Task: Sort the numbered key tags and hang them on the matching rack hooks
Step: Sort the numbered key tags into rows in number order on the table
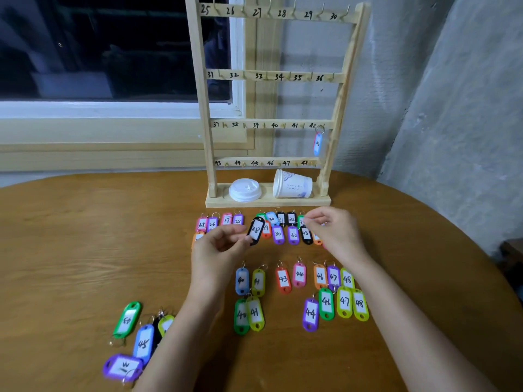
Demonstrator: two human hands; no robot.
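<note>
A wooden rack (202, 108) with hooks numbered 25 to 48 stands at the table's back. One blue tag 42 (317, 144) hangs on hook 42. My left hand (218, 247) pinches a black tag 28 (255, 231) just above the table. My right hand (331, 230) hovers with curled fingers over the right end of the back row of tags (293, 234); whether it holds one is unclear. Tags 25 to 28 (219, 222) lie in a row to the left. Tags 40 to 48 (300, 292) lie in two rows nearer me.
A white lid (244, 189) and a tipped paper cup (293, 184) rest on the rack's base. A loose pile of tags (135, 335) lies at the front left of the round wooden table (85, 236). A window and a grey wall stand behind.
</note>
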